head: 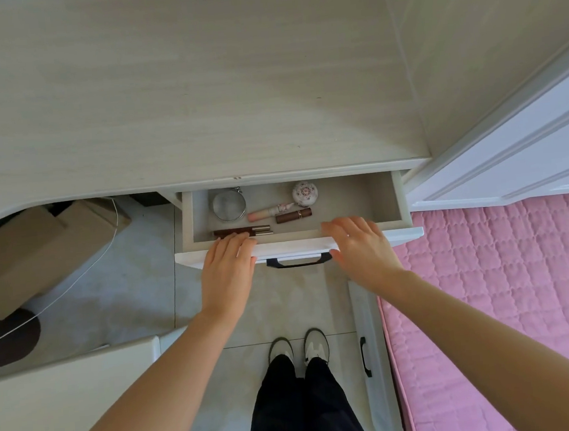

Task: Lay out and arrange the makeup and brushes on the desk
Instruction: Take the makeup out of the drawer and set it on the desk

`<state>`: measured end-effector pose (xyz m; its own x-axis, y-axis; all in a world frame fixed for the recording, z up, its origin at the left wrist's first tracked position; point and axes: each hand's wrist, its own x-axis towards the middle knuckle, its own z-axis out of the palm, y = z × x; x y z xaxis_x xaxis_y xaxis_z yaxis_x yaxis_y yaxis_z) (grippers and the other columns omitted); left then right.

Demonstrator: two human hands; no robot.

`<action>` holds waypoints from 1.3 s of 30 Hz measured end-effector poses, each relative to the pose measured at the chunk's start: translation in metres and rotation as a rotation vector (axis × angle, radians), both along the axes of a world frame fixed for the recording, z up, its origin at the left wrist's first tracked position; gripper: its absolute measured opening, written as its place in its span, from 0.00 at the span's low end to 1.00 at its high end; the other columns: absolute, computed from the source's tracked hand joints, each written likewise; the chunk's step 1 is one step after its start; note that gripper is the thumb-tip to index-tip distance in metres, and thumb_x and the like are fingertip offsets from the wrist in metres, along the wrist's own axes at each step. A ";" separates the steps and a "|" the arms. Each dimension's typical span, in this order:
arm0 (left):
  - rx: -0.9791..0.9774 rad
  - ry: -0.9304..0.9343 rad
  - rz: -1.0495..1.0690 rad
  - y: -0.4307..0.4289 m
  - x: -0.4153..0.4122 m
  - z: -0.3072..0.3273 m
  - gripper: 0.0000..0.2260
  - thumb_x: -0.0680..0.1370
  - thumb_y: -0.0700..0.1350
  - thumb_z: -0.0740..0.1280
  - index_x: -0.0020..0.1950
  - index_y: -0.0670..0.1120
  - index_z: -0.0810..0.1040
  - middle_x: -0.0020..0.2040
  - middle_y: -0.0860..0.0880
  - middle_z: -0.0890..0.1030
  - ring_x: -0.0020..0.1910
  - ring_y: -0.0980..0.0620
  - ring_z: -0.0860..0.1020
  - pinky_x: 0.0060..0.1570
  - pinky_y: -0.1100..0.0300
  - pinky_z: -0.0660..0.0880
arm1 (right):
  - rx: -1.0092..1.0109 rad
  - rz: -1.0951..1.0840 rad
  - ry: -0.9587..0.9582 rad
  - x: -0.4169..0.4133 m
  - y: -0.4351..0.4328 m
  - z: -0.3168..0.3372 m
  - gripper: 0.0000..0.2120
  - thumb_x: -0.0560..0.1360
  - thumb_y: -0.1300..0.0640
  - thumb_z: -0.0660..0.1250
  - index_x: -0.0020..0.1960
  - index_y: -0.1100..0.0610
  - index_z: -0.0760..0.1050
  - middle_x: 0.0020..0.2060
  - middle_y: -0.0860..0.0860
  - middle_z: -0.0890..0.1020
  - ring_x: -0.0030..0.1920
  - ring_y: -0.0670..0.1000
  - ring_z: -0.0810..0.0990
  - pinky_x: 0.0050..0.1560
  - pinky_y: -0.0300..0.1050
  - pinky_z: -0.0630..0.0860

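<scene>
A white drawer (392,202) stands pulled out under the pale wooden desk (180,97). Inside lie a round silver mirror (228,205), a floral round compact (304,191), a pink tube (269,212), a brown lipstick (293,215) and a dark slim tube (243,232). My left hand (227,268) rests over the drawer's front edge, fingers reaching inside near the dark tube. My right hand (361,246) lies on the same front edge, fingers straight, thumb below near the black handle (294,262). Neither hand holds anything.
Cardboard boxes (38,250) and a white cord (76,285) sit under the desk at left. A bed with a pink quilt (507,299) is at right. A lower drawer front (371,362) stands open beside my feet (298,348). A white surface (69,406) fills the lower left.
</scene>
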<state>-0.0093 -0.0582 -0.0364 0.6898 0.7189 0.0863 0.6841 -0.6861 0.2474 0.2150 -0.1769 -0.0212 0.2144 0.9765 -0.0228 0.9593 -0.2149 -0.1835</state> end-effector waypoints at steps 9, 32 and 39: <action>0.030 -0.001 -0.032 -0.033 -0.023 0.005 0.17 0.69 0.39 0.76 0.58 0.44 0.80 0.54 0.46 0.81 0.53 0.44 0.79 0.56 0.49 0.75 | -0.039 0.030 -0.072 -0.006 -0.045 -0.013 0.26 0.63 0.63 0.76 0.60 0.54 0.77 0.48 0.52 0.82 0.45 0.57 0.81 0.50 0.54 0.77; -0.160 0.092 -0.103 -0.098 -0.075 0.014 0.19 0.65 0.40 0.79 0.55 0.46 0.83 0.52 0.49 0.82 0.50 0.45 0.80 0.51 0.53 0.78 | -0.097 0.142 -0.001 -0.040 -0.125 -0.004 0.24 0.65 0.55 0.78 0.59 0.53 0.78 0.48 0.50 0.83 0.44 0.55 0.82 0.42 0.51 0.79; -0.242 0.042 -0.001 -0.099 -0.070 0.022 0.15 0.78 0.52 0.60 0.54 0.47 0.83 0.52 0.52 0.83 0.52 0.50 0.79 0.53 0.54 0.77 | -0.104 0.133 0.154 -0.031 -0.117 0.001 0.15 0.69 0.52 0.74 0.55 0.53 0.80 0.45 0.48 0.84 0.45 0.54 0.82 0.42 0.48 0.80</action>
